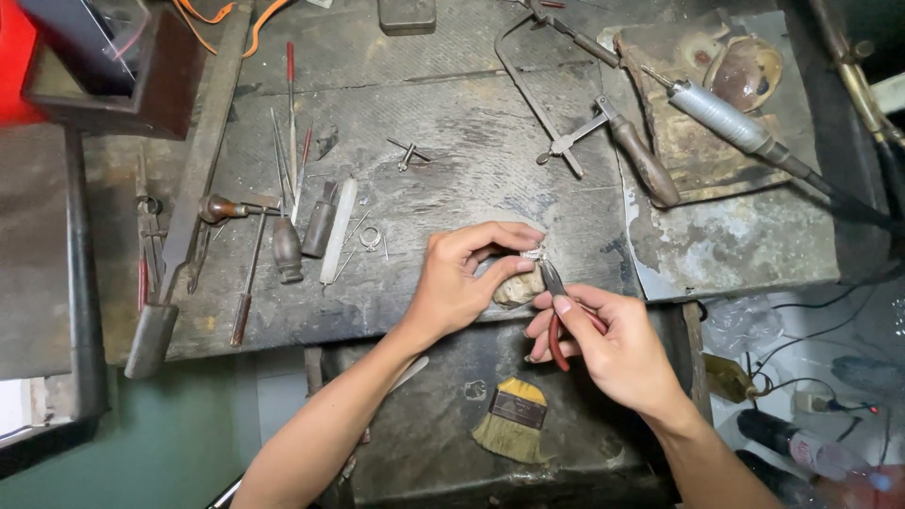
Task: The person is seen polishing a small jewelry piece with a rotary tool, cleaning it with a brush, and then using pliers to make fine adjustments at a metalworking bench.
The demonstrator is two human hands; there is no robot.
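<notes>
Broadly, the worn grey workbench [452, 123] fills the view, and its front edge runs just under both hands, with a dark open tray [443, 452] below holding a yellow-bristled brush [512, 426]. Left of the hands lie a long flat file [193, 179], several wooden-handled gravers [286, 247] and a pale stick [338, 231]; a small metal ring [370, 238] sits near them. Behind, a jeweller's saw frame [528, 90], a wooden-handled tool [641, 155] and a flex-shaft handpiece [731, 121] rest well apart from the work, so the room directly around the hands is free.

The left hand [462, 283] curls over a rounded, worn bench peg [517, 287] at the bench edge and pinches a tiny silver piece [535, 254] between thumb and fingertips. The right hand [613, 349] is closed around red-handled pliers [556, 311], whose tips meet that piece; whether they grip it is too small to tell.

Judged from this, the work goes best with the left hand braced on the peg, the pliers turned in small motions, and the piece kept over the tray so that anything dropped lands there, not past the edge.
</notes>
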